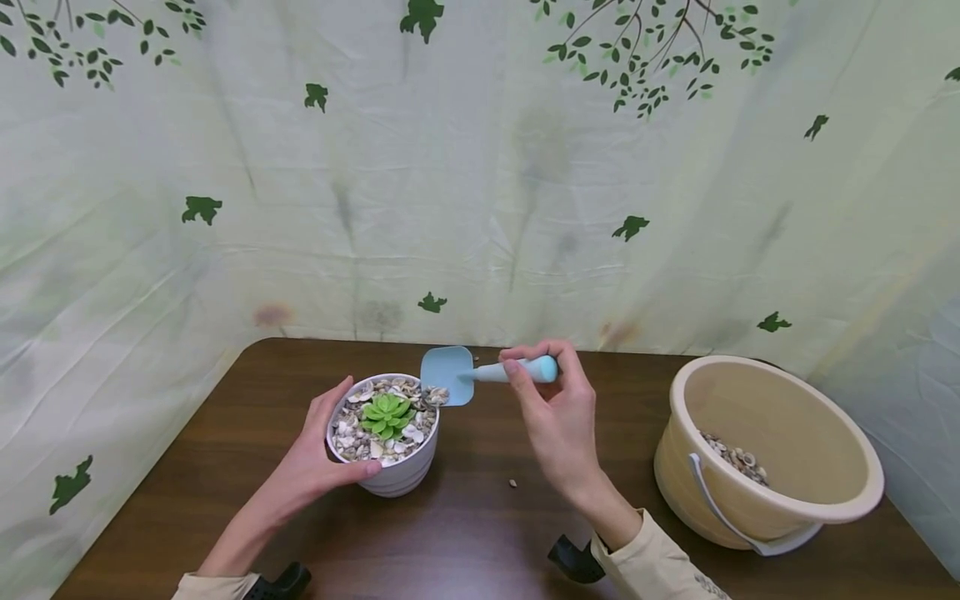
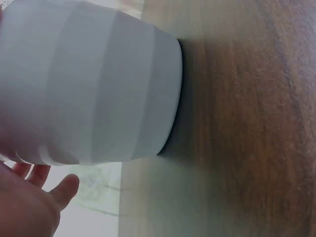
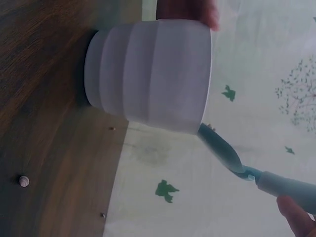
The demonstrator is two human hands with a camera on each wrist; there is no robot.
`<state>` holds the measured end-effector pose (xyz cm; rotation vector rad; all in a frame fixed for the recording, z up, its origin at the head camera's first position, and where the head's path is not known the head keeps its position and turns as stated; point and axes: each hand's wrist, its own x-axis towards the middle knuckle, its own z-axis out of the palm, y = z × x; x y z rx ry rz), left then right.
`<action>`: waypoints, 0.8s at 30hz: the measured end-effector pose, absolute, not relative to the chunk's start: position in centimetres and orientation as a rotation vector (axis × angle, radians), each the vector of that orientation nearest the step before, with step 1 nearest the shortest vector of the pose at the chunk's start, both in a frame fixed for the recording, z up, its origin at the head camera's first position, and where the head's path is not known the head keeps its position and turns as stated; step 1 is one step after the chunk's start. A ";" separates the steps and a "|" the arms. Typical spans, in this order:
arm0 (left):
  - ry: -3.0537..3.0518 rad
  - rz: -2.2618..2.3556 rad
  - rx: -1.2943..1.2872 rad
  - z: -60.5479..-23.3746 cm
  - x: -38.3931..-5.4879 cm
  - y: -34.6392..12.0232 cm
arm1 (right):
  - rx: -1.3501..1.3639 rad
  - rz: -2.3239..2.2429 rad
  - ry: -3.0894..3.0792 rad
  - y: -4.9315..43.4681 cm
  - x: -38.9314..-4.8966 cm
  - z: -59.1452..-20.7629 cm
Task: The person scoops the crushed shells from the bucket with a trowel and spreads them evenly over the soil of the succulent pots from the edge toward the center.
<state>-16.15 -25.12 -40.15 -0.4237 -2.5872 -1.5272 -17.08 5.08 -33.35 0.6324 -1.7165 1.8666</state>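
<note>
My left hand (image 1: pixel 325 442) grips a white ribbed flowerpot (image 1: pixel 401 477), the thumb on its near side and the fingers round its left. The pot stands upright on the table. Inside it a green succulent (image 1: pixel 387 415) sits among small shells (image 1: pixel 348 433). In my right hand (image 1: pixel 558 417) is a light blue toy-like shovel (image 1: pixel 447 375), pinched by its handle. The blade lies at the pot's right rim with a few shells at its lower left edge. In the right wrist view the blade (image 3: pixel 220 148) slants down to the rim.
A beige bucket (image 1: pixel 675 467) with a lowered handle stands on the right, with shells (image 1: pixel 735 458) inside. A stray shell (image 1: pixel 513 483) lies on the brown table (image 1: pixel 480 533) between hand and pot. Behind the table hangs a leaf-patterned cloth (image 1: pixel 480 208).
</note>
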 end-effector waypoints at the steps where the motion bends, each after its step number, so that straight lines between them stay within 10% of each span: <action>1: -2.583 -1.527 -0.433 -40.2 -16.1 -25.2 | 0.634 1.848 -1.723 5.0 -17.0 -33.3; 24: -2.550 -1.747 -0.411 -40.0 -16.1 -25.3 | 0.734 1.809 -1.711 4.0 -16.4 -34.0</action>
